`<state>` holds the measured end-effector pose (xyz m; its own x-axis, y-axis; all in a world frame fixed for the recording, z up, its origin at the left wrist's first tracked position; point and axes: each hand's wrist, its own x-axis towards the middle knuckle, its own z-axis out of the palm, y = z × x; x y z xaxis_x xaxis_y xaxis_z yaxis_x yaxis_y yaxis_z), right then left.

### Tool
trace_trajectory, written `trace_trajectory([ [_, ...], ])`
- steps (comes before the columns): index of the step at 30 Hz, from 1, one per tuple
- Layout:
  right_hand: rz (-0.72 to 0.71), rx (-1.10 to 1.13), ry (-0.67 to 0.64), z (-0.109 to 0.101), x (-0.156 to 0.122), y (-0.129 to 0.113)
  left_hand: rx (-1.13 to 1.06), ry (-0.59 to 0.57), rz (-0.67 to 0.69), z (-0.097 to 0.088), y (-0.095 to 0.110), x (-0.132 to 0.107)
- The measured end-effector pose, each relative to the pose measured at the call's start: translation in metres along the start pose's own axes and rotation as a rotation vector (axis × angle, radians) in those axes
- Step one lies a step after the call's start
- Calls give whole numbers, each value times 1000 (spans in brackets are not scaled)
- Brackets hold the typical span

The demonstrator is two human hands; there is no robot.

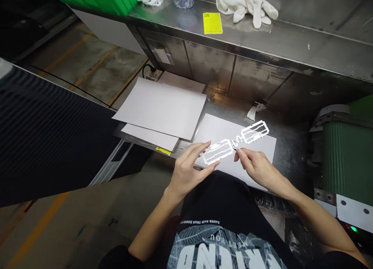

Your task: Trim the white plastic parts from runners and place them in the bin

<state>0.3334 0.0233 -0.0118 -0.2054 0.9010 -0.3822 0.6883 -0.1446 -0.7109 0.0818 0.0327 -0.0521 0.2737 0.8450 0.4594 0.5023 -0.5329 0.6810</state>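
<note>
A white plastic part (219,151) made of two slatted rectangular frames, joined by a narrow curled middle piece, is held up above a white sheet (256,175). My left hand (186,168) grips the left frame by its edges, with the thumb below and the fingers above. At the narrow middle piece, my right hand (256,164) pinches with thumb and forefinger. The right frame (255,132) sticks out past my right fingertips with nothing else holding it. Whether a small tool is between my right fingers is too small to tell.
Large white sheets (163,105) lie stacked at the left of the metal bench. A crumpled white scrap (255,111) rests behind. On the upper shelf are white gloves (247,7), a yellow card (212,23) and a green crate (99,0). A green conveyor belt (346,160) stands right.
</note>
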Motion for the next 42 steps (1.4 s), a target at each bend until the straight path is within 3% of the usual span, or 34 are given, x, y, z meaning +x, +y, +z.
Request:
trace_trajectory([
  [5, -4, -39, 23, 22, 18, 23, 27, -45, -88, 20, -24, -11],
  [8, 50, -56, -9, 51, 42, 56, 45, -137, -206, 52, -61, -32],
  [12, 99, -74, -47, 95, 65, 102, 64, -229, -251, 98, -112, -74],
  [16, 109, -90, -61, 122, 70, 130, 74, -247, -278, 121, -134, -104],
  [26, 67, -189, 41, 132, 69, 146, 156, -216, -331, 127, -148, -97],
  [32, 82, -253, 265, 130, 78, 157, 238, -110, -404, 122, -160, -90],
  [37, 180, -197, 417, 140, 100, 176, 153, -134, -353, 121, -148, -74],
  [42, 43, 39, 397, 131, 95, 171, 46, -205, -292, 109, -121, -59],
])
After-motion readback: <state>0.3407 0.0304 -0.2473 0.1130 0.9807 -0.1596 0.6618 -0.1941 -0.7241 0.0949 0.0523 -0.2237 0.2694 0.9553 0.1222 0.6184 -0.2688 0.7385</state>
